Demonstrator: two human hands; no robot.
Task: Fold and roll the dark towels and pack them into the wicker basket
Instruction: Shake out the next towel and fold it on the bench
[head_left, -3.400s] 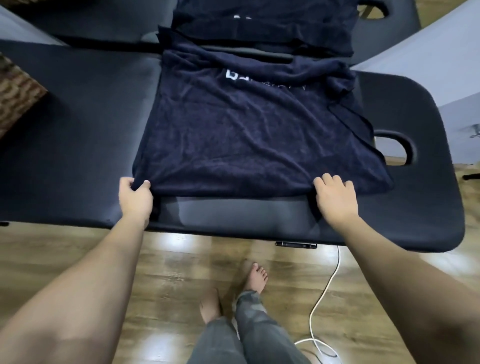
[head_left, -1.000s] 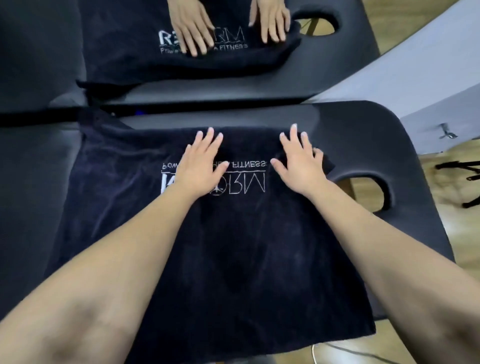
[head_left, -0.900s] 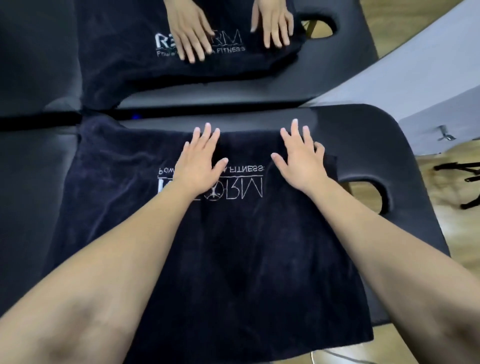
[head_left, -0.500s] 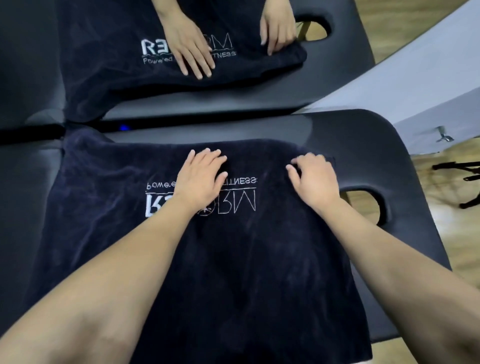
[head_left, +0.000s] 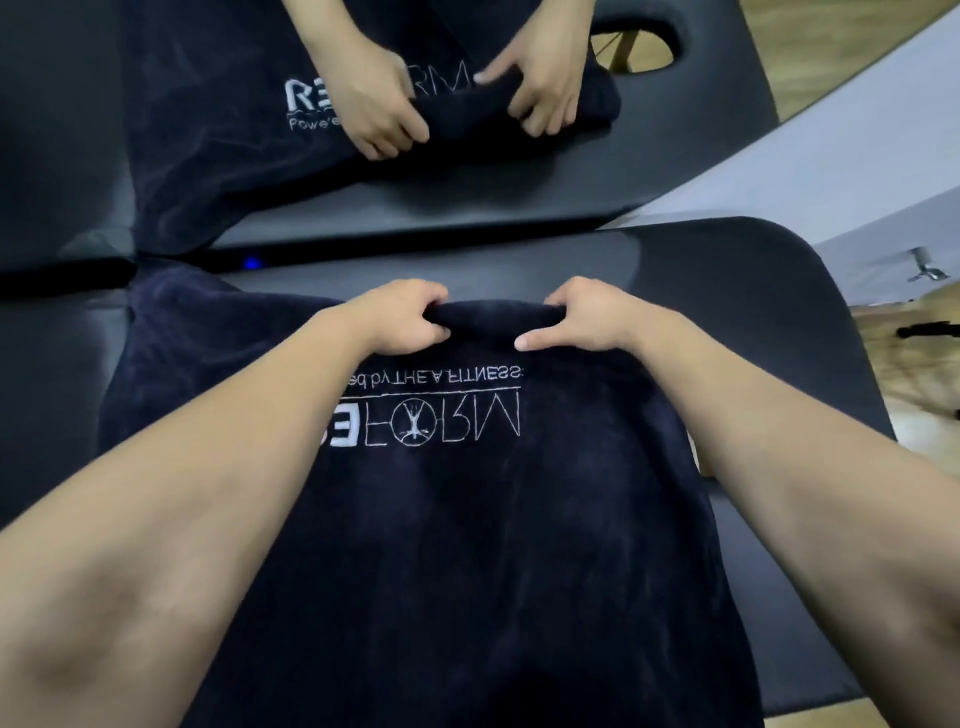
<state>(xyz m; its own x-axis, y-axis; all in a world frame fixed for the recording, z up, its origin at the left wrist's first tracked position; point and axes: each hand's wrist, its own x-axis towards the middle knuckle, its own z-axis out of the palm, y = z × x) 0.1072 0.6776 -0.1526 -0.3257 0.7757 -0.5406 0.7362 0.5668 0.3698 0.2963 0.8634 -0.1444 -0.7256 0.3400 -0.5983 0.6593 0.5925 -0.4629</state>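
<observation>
Both my left hand (head_left: 395, 317) and right hand (head_left: 587, 317) clenched the far edge of the towel (head_left: 467, 519) spread on the massage bed (head_left: 753, 291), just beyond its logo (head_left: 431, 421); soft, limp and light, it seemed best rolled from that edge.

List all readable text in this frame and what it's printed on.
"EFORM", upside down, first letter hidden by the left forearm: near dark navy terry towel.
"...ed by THEA FITNESS", upside down, start hidden: same towel.
"RE...RM", middle covered by another person's hand: far dark navy towel.
"Powe'e...", rest covered: far towel.
</observation>
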